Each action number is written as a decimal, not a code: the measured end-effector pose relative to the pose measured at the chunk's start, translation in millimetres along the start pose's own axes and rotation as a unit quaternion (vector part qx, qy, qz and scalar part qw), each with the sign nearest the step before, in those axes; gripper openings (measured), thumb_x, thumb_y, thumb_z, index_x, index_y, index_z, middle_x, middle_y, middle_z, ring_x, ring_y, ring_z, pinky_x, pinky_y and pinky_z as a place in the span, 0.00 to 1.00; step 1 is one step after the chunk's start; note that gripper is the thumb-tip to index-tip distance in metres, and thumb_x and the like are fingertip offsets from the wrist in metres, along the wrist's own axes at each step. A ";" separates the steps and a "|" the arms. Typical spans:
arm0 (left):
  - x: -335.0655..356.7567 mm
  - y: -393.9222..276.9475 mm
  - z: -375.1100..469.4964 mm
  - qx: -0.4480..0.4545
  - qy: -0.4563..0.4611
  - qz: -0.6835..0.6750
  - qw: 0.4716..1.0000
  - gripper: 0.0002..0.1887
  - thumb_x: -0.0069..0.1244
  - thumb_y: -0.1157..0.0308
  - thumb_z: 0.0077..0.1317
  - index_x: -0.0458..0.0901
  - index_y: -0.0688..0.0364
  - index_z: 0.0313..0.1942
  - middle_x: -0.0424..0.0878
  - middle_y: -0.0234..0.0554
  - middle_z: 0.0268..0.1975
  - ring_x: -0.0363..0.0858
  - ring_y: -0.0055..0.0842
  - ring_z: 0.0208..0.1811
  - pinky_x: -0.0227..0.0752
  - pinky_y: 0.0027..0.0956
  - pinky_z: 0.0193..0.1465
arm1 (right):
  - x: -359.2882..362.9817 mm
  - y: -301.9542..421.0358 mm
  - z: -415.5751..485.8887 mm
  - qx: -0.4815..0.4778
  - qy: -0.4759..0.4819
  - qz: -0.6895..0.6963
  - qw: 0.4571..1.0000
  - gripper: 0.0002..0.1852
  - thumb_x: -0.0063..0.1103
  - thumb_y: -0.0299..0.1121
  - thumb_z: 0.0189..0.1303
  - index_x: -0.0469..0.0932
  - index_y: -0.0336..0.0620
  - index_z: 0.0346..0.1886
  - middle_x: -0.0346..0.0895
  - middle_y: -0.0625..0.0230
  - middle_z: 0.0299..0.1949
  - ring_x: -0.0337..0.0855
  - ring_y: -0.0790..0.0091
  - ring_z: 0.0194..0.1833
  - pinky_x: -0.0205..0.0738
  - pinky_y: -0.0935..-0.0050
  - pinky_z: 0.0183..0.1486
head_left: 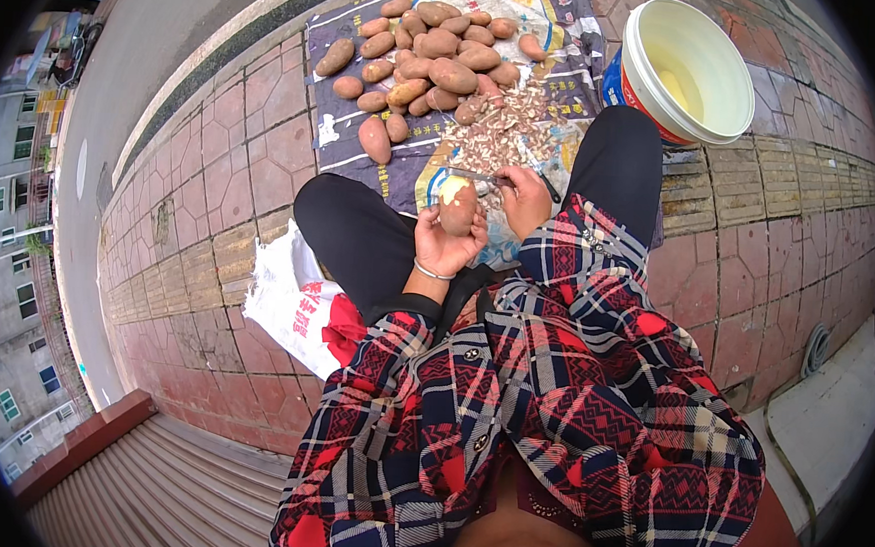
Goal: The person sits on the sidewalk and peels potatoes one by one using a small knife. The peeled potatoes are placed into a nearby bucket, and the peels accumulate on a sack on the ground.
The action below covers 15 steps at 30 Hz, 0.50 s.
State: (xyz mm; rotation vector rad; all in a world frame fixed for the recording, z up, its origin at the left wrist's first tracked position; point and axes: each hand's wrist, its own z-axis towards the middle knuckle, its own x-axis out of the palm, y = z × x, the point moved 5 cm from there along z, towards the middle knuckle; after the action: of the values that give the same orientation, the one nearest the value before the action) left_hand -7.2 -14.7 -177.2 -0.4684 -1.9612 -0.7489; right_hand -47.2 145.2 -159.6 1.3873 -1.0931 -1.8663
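Observation:
A partly peeled potato point(457, 208) rests in my left hand point(445, 240), its yellow flesh bare at the far end and reddish skin on the rest. My right hand point(526, 202) grips a metal peeling tool point(479, 176), whose blade lies just beyond the potato's peeled end. A heap of unpeeled potatoes point(436, 44) covers the far part of a printed sack point(334, 117) spread on the ground. Peel scraps point(502, 131) are piled to the right of the heap. A black handle point(549, 187) shows beside my right hand; what it belongs to is partly hidden.
Beyond my right knee stands a white plastic bucket point(729, 73) with peeled potatoes in liquid. A white woven bag point(278, 301) with red cloth point(344, 329) lies by my left thigh. Red paving surrounds the sack, with a road curb at the far left.

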 end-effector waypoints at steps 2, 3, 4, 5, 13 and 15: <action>3.8 7.2 1.0 -0.020 0.038 0.052 0.998 0.35 0.56 0.56 0.58 0.70 0.67 0.63 0.74 0.54 0.53 0.74 0.37 0.49 0.72 0.37 0.53 | 10.4 -59.5 7.8 0.117 -0.026 0.071 0.990 0.07 0.64 0.21 0.62 0.80 0.37 0.43 0.83 0.63 0.31 0.81 0.70 0.29 0.73 0.72 0.34; 2.5 7.4 0.6 -0.018 0.036 0.056 0.998 0.35 0.56 0.56 0.58 0.70 0.67 0.63 0.74 0.54 0.53 0.74 0.37 0.49 0.72 0.37 0.52 | 0.6 -61.6 11.2 0.158 -0.031 0.089 0.983 0.07 0.63 0.22 0.64 0.79 0.35 0.43 0.83 0.66 0.29 0.76 0.79 0.28 0.69 0.76 0.33; 1.3 7.6 0.5 -0.016 0.034 0.060 0.997 0.35 0.56 0.56 0.58 0.70 0.66 0.63 0.74 0.54 0.53 0.74 0.38 0.49 0.72 0.37 0.52 | 1.1 -64.4 12.6 0.158 -0.023 0.091 0.983 0.07 0.63 0.21 0.63 0.79 0.35 0.43 0.82 0.67 0.29 0.75 0.80 0.28 0.69 0.76 0.33; 0.4 7.3 0.4 -0.014 0.032 0.064 0.997 0.35 0.55 0.56 0.58 0.70 0.66 0.63 0.74 0.55 0.53 0.74 0.38 0.48 0.72 0.37 0.52 | 2.8 -66.9 13.8 0.158 -0.014 0.093 0.983 0.06 0.63 0.21 0.63 0.79 0.36 0.43 0.82 0.68 0.29 0.75 0.80 0.29 0.68 0.76 0.33; 4.0 -10.1 -1.8 0.038 0.016 0.055 0.998 0.35 0.54 0.55 0.59 0.69 0.66 0.64 0.74 0.53 0.52 0.74 0.36 0.46 0.72 0.36 0.50 | -1.0 3.3 -2.8 -0.048 0.052 0.099 0.993 0.10 0.66 0.22 0.57 0.84 0.46 0.42 0.82 0.62 0.36 0.84 0.56 0.38 0.77 0.63 0.40; 4.8 -7.5 -0.6 0.043 0.003 0.079 0.996 0.36 0.56 0.56 0.57 0.69 0.68 0.62 0.72 0.51 0.52 0.72 0.33 0.46 0.71 0.34 0.49 | -3.0 8.2 -2.4 -0.060 0.060 0.087 0.993 0.10 0.66 0.22 0.57 0.84 0.46 0.41 0.82 0.62 0.36 0.84 0.55 0.39 0.77 0.62 0.40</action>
State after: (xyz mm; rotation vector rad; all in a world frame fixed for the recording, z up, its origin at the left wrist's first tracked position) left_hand -13.5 -20.5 -175.1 -0.5619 -1.9172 -0.5636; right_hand -44.3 142.8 -151.4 1.2756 -0.9908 -1.6734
